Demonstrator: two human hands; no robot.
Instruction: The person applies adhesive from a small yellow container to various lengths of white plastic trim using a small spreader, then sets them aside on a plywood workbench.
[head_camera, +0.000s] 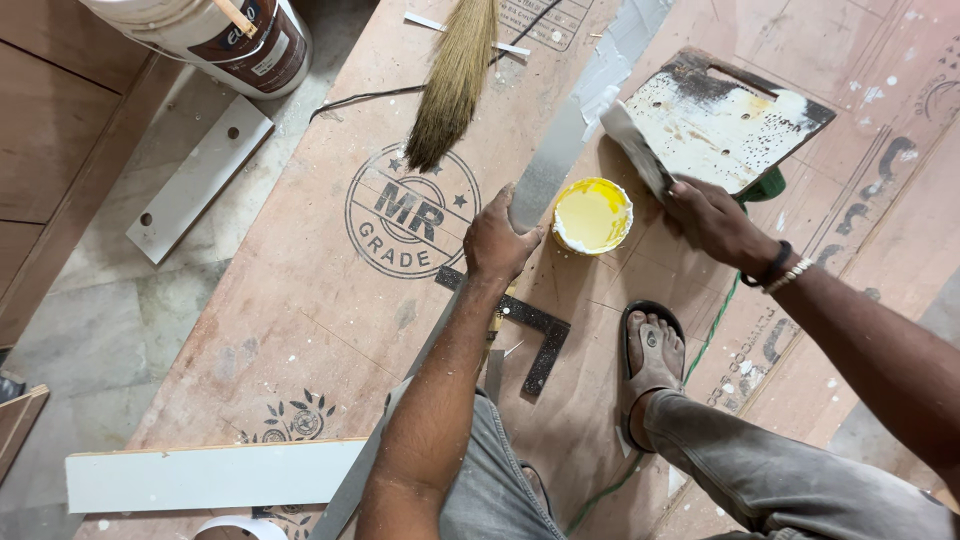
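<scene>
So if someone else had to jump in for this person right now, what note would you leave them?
Left hand: palm down, pressing the long grey strip flat on the plywood sheet.
Right hand: gripping a glue-smeared spreader, its blade above and to the right of the small tub of yellow glue.
Nearby: a stained scrap board behind the spreader, a black metal square near the left forearm, a broom lying farther up the sheet.
Done: the spreader already carries glue.
Left: I see no wet glue on the visible part of the strip yet.
</scene>
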